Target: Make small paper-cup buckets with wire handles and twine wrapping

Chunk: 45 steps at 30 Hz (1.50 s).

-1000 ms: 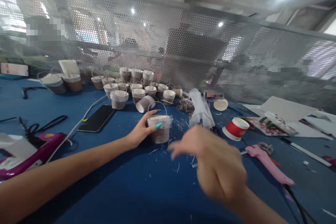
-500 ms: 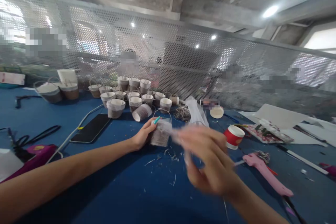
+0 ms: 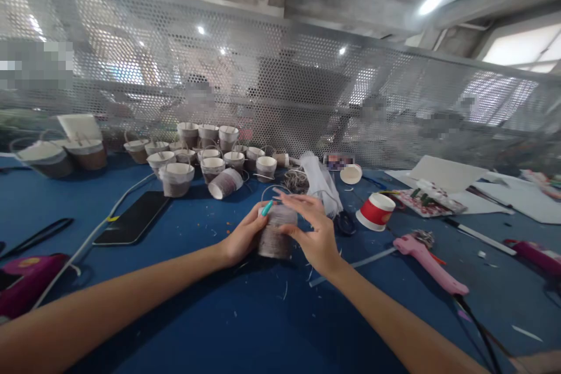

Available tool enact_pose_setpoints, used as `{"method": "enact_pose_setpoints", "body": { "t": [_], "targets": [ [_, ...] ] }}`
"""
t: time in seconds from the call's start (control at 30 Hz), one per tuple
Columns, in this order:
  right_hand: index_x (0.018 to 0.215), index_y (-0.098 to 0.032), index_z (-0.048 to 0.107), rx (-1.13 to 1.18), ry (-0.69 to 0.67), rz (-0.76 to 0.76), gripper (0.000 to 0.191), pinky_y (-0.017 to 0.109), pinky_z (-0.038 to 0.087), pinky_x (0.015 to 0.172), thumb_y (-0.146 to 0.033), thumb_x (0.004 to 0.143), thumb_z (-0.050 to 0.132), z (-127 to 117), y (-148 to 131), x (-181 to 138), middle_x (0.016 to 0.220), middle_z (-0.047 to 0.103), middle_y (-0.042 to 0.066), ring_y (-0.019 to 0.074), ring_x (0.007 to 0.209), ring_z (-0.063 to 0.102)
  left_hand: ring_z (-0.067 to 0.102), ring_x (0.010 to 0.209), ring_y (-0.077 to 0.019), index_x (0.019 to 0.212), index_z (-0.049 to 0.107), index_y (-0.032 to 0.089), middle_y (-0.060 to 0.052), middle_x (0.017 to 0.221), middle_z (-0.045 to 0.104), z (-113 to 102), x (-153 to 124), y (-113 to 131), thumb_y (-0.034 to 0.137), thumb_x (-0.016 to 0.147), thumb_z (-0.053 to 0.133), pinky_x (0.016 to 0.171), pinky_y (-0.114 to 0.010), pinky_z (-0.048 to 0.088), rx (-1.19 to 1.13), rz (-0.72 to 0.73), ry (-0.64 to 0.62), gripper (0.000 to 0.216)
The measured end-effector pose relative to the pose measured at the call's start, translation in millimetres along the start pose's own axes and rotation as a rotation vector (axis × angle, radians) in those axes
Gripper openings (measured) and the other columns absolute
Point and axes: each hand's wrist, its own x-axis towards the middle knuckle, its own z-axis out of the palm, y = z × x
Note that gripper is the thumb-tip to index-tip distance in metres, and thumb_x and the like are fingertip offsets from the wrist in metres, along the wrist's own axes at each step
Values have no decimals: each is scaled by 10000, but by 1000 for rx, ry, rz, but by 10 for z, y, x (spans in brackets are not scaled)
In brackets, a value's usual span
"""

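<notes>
A small brown paper-cup basket (image 3: 276, 234) with a thin wire handle stands on the blue table (image 3: 245, 327). My left hand (image 3: 243, 238) grips its left side, the thumb with a teal nail resting on the rim. My right hand (image 3: 313, 234) holds the basket's right side, fingers curled over its top edge. Both hands meet around the basket near the table's middle.
Several finished cup baskets (image 3: 205, 158) crowd the back by a perforated metal screen (image 3: 307, 99). A black phone (image 3: 131, 219) lies left, a red cup (image 3: 374, 211) and a pink glue gun (image 3: 427, 260) right. A magenta glue gun (image 3: 26, 274) sits far left; papers (image 3: 442, 178) far right.
My right hand, raised and blurred in front of me before, has come down onto the basket's right side. The left hand kept its hold. The view shifted slightly right.
</notes>
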Motion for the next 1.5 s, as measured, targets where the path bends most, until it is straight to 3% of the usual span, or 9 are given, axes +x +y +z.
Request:
{"method": "enact_pose_setpoints", "body": {
  "t": [0.07, 0.13, 0.27, 0.73, 0.97, 1.3, 1.4, 1.47, 1.5],
  "targets": [
    [1032, -223, 577, -132, 137, 15, 333, 467, 435, 889, -498, 844, 585, 9, -4, -20, 1049, 629, 95, 255, 1018, 530, 582, 980, -240, 1119, 529, 258, -30, 1029, 623, 3, -12, 4, 526, 694, 725, 851, -359, 450, 6, 29, 23, 539],
    [866, -205, 529, -259, 159, 49, 325, 442, 432, 804, -529, 872, 514, 15, -1, -40, 886, 580, 88, 243, 879, 510, 578, 957, -225, 1135, 503, 263, -21, 1028, 617, -1, -21, 7, 519, 723, 703, 840, -353, 447, 22, 63, 62, 525],
    [680, -224, 388, -240, -100, 75, 370, 330, 396, 652, -483, 945, 387, 20, -4, -43, 673, 466, 16, 185, 695, 444, 557, 978, -200, 1136, 509, 253, -20, 1108, 593, 4, -29, -5, 498, 754, 687, 857, -316, 433, 99, 157, 99, 487],
    [621, -216, 311, -96, -55, -14, 344, 272, 332, 604, -166, 948, 402, -14, -82, 1, 587, 378, -17, 135, 616, 387, 540, 988, -197, 1062, 559, 189, -50, 1065, 596, 4, 27, -5, 420, 697, 744, 899, -328, 412, 214, 240, 154, 470],
    [626, -217, 315, -130, -51, -124, 330, 280, 335, 615, -145, 936, 403, -63, -60, 22, 591, 363, -19, 135, 611, 365, 539, 975, -194, 1044, 545, 183, -57, 1054, 591, 20, 11, 26, 414, 727, 699, 890, -326, 423, 376, 295, 194, 421],
    [592, -217, 296, -175, -8, -75, 380, 277, 331, 593, -219, 946, 435, 49, 124, -30, 567, 339, -31, 136, 585, 373, 540, 1035, -204, 1069, 538, 197, -57, 1089, 596, 40, 5, 29, 422, 709, 723, 930, -331, 421, 281, 285, 168, 463],
    [677, -218, 400, -174, 82, -1, 281, 294, 397, 632, -309, 915, 519, 57, 131, -63, 667, 412, -10, 152, 663, 443, 547, 989, -194, 1067, 553, 197, -48, 1059, 596, 38, 0, 26, 429, 725, 717, 907, -327, 427, 242, 277, 141, 445],
    [930, -200, 491, -219, 193, 25, 202, 341, 458, 708, -369, 871, 584, 57, 133, -75, 892, 496, 65, 205, 862, 500, 551, 976, -193, 1065, 564, 200, -43, 1049, 596, 38, -7, 25, 424, 737, 712, 909, -334, 427, 227, 270, 130, 424],
    [1101, -190, 469, -245, 210, 16, 322, 379, 472, 776, -376, 868, 589, 54, 132, -76, 1037, 499, 111, 237, 995, 493, 550, 989, -196, 1068, 567, 203, -43, 1060, 596, 38, -10, 25, 419, 741, 711, 921, -340, 422, 221, 268, 126, 417]
  ]
}}
